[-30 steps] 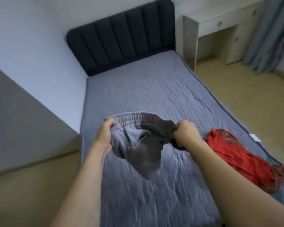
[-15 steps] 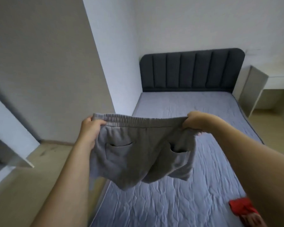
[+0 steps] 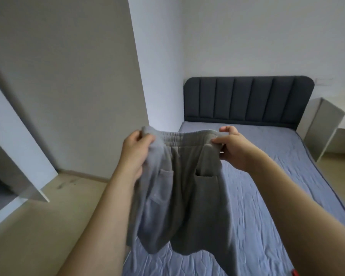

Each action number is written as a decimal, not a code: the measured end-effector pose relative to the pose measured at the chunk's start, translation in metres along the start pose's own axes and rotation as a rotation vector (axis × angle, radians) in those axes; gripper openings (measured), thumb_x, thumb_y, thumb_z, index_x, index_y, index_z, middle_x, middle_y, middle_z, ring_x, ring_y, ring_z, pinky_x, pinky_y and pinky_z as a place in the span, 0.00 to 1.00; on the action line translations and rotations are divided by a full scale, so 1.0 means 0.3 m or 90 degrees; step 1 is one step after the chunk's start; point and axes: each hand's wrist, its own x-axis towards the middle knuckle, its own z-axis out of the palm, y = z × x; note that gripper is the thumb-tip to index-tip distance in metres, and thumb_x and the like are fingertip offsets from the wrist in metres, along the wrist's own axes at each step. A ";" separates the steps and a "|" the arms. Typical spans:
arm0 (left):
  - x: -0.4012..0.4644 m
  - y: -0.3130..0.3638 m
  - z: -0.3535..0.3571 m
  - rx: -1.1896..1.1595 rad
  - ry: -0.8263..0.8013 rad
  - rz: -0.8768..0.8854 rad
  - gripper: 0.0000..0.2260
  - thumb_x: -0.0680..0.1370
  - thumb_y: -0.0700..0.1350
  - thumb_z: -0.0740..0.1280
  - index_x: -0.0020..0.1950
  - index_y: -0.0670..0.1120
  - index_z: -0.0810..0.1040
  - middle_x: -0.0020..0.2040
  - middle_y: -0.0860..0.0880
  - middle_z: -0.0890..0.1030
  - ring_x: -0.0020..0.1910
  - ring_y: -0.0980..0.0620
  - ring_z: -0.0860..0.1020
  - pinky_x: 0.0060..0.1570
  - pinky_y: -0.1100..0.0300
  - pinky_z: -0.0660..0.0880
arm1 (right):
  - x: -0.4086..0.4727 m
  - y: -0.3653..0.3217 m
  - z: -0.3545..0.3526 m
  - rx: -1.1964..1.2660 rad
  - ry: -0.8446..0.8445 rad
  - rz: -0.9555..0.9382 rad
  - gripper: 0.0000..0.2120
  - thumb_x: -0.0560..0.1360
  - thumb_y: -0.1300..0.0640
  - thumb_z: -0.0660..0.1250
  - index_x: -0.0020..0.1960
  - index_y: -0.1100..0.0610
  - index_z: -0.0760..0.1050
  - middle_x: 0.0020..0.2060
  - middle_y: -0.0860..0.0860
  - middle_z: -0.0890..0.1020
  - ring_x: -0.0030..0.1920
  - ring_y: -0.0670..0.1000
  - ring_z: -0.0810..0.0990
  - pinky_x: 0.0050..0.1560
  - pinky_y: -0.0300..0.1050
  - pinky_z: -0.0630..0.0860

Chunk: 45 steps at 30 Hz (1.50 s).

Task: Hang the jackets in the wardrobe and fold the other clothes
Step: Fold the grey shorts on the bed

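Note:
A pair of grey shorts (image 3: 179, 200) with an elastic waistband and two patch pockets hangs in the air above the near end of the bed. My left hand (image 3: 136, 150) grips the left end of the waistband. My right hand (image 3: 230, 148) pinches the right end, thumb on top. The two legs hang down loose between my forearms. At the bottom right edge shows a sliver of a red garment (image 3: 294, 272).
The bed (image 3: 267, 196) with a quilted blue-grey cover and a dark padded headboard (image 3: 247, 100) stretches ahead. A white desk (image 3: 327, 124) stands at the right. A white open door panel (image 3: 18, 156) stands at the left over the wooden floor (image 3: 38, 226).
The shorts went from bunched low over the bed to lifted and spread by the waistband. My hands have since moved closer together, and the view turned left, leaving the red garment almost out of frame.

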 end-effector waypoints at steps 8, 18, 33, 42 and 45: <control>-0.107 -0.016 0.167 0.146 0.014 0.312 0.09 0.75 0.47 0.72 0.40 0.45 0.75 0.36 0.49 0.79 0.36 0.50 0.76 0.36 0.61 0.73 | -0.046 -0.058 0.091 -0.233 0.034 -0.220 0.13 0.77 0.62 0.66 0.52 0.45 0.68 0.50 0.64 0.78 0.45 0.57 0.78 0.49 0.60 0.79; -0.162 -0.036 0.262 0.137 -0.111 0.316 0.06 0.80 0.42 0.64 0.53 0.46 0.80 0.50 0.52 0.80 0.47 0.61 0.77 0.45 0.77 0.70 | -0.045 -0.051 0.089 -0.357 0.099 -0.236 0.12 0.80 0.63 0.55 0.52 0.48 0.72 0.47 0.59 0.81 0.50 0.62 0.80 0.50 0.62 0.80; -0.067 -0.107 0.231 0.163 -0.231 0.266 0.20 0.74 0.35 0.62 0.60 0.55 0.73 0.63 0.55 0.69 0.62 0.56 0.70 0.60 0.65 0.72 | -0.053 -0.018 0.021 -0.338 0.127 -0.218 0.13 0.75 0.63 0.62 0.53 0.47 0.73 0.45 0.56 0.81 0.43 0.53 0.80 0.42 0.46 0.80; -0.076 -0.201 0.210 0.497 -0.227 0.441 0.41 0.70 0.52 0.75 0.74 0.53 0.52 0.71 0.46 0.68 0.67 0.43 0.70 0.75 0.41 0.56 | -0.031 -0.031 0.037 -0.345 0.191 -0.302 0.16 0.76 0.65 0.54 0.52 0.47 0.74 0.44 0.45 0.77 0.44 0.44 0.76 0.37 0.34 0.72; -0.128 -0.271 0.205 0.535 -0.128 0.577 0.31 0.70 0.49 0.77 0.65 0.47 0.63 0.60 0.43 0.77 0.57 0.42 0.78 0.68 0.45 0.70 | -0.025 -0.015 0.034 -0.317 0.228 -0.312 0.18 0.75 0.66 0.52 0.47 0.45 0.73 0.43 0.44 0.77 0.44 0.43 0.75 0.39 0.37 0.71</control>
